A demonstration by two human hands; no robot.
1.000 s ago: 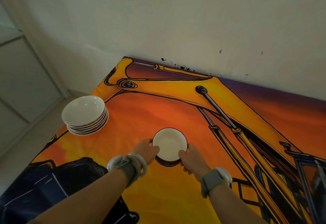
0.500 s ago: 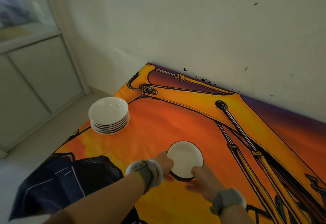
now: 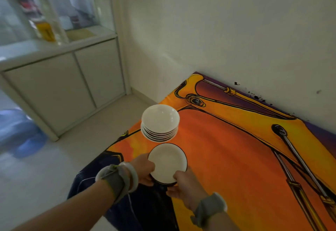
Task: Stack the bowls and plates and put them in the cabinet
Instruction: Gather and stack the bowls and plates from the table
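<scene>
Fingers (image 3: pixel 147 183) of the left hand (image 3: pixel 143 170) and right hand (image 3: pixel 183 185) curl around the black-rimmed bowl (image 3: pixel 168 163), gripping its 2 sides (thumbs on the rim). Just beyond them a stack of white bowls (image 3: pixel 160 121) stands on the orange cloth (image 3: pixel 227 149). Farther left is the cabinet (image 3: pixel 60 81), lower doors closed.

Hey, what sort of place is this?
Likely a home dining or kitchen area: a white cabinet with glass-fronted shelves above, a stack of white bowls, and a table under a printed cloth.

There are two stacks: about six white plates (image 3: pixel 160 121), and black-rimmed bowls (image 3: pixel 168 163) whose count is hidden. There are two cabinet doors (image 3: pixel 72 89).
</scene>
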